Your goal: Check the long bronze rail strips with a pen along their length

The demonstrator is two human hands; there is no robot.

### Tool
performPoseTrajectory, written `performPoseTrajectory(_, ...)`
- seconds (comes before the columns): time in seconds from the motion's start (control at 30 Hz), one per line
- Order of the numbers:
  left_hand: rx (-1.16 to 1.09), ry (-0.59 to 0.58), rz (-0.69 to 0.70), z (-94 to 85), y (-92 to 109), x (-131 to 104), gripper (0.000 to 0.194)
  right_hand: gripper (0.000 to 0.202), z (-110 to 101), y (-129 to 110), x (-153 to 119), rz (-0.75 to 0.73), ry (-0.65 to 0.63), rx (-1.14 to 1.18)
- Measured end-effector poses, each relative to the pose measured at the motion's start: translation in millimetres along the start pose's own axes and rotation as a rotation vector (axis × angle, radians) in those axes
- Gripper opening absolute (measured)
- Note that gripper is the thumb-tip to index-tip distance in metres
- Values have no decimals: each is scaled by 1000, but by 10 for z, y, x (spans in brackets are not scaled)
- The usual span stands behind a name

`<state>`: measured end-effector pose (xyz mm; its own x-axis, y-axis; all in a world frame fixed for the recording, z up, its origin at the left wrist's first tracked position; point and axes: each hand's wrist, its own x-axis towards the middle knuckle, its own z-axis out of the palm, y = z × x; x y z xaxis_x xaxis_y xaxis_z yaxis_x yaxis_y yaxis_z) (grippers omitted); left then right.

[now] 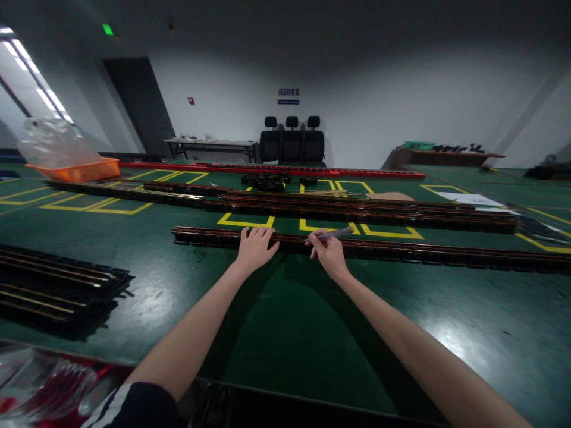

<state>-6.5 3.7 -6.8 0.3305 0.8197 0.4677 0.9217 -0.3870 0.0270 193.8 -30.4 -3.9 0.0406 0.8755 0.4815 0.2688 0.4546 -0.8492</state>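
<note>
A long dark rail with copper-coloured strips (pixel 401 249) lies across the green table (pixel 285 333) in front of me. My left hand (pixel 256 248) rests on the rail's left part with its fingers spread over the top. In my right hand (pixel 329 254) is a slim pen (pixel 336 233), pinched between thumb and fingers. Its tip points left and down, close to the rail's upper side; whether it touches cannot be made out. Behind this rail runs a bundle of similar rails (pixel 357 208).
More rails (pixel 53 285) are stacked at the left. An orange basket (pixel 82 171) with a clear plastic bag stands back left. Dark parts (pixel 265 180) lie behind the bundle, papers (pixel 468 199) at right. Clear packaging (pixel 40 386) sits below the table's front left edge.
</note>
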Motion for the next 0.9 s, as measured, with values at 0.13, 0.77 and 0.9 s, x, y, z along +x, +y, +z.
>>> performPoseTrajectory(0.13,-17,-1,10,15,15,6,36,33,1,-3,2,-1,-4,0)
performPoseTrajectory(0.77,-6,18,-21,3,-23,-1,36,33,10,-26,5,-20,-9,-33)
performPoseTrajectory(0.9,-13,17,-7,-3,-26,0,37,34,4,-23,1,-6,13,-9)
